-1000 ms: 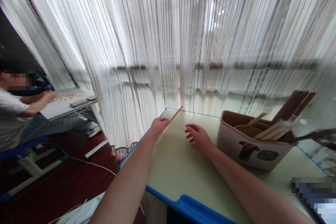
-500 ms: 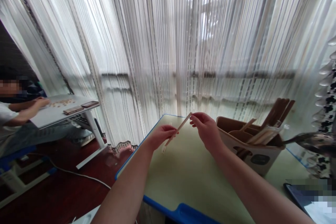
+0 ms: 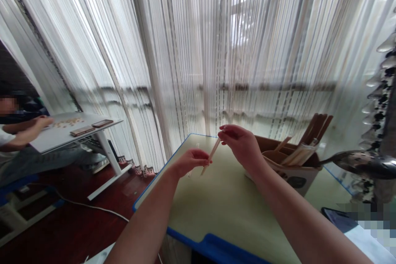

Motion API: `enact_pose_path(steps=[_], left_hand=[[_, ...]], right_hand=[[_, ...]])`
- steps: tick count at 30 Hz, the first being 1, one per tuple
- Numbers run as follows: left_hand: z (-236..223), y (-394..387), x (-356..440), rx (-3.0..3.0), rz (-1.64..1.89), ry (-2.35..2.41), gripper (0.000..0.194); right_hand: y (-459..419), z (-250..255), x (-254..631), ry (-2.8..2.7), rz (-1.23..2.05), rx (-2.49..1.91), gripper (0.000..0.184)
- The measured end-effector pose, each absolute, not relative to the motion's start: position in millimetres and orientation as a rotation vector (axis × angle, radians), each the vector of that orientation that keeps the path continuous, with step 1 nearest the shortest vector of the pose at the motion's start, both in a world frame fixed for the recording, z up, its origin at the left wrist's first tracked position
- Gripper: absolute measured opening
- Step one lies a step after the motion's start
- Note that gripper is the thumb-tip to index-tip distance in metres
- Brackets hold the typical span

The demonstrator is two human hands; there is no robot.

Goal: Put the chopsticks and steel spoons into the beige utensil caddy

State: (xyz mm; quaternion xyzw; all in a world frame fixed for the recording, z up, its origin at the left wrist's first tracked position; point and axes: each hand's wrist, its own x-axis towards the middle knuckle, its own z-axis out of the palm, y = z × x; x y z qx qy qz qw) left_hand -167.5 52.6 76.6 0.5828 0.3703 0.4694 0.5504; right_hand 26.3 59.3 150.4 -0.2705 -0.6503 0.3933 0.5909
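Note:
Both my hands hold a pair of pale wooden chopsticks above a light green table with a blue rim. My left hand pinches the lower end. My right hand grips the upper end with fingers curled. The sticks tilt up to the right and seem slightly parted at the bottom.
A beige utensil caddy with wooden spoons and chopsticks stands right of my hands. A dark metal ladle juts in from the right. White striped curtains hang behind. At the left another person sits at a white desk.
My right hand went from hovering open to gripping the top of the chopsticks. Both hands lifted them and tilted them more upright. The view shifted slightly right.

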Motion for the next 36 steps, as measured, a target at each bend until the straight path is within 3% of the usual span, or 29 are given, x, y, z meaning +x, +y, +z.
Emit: enact_pose_path(steps=[8, 11, 20, 36], left_hand=[[99, 55, -102, 1.458, 1.352, 0.872, 0.03], [123, 59, -75, 1.634, 1.367, 0.899, 0.028], [178, 92, -5, 2.289, 1.289, 0.982, 0.019], [155, 124, 15, 2.145, 1.011, 0.786, 0.024]], right_hand=[[43, 192, 69, -1.574, 0.68, -0.638, 0.028], [38, 208, 94, -1.545, 0.583, -0.621, 0.019], [45, 226, 164, -1.335, 0.348, -0.708, 0.02], [71, 216, 174, -1.421, 0.152, -0.974, 0.018]])
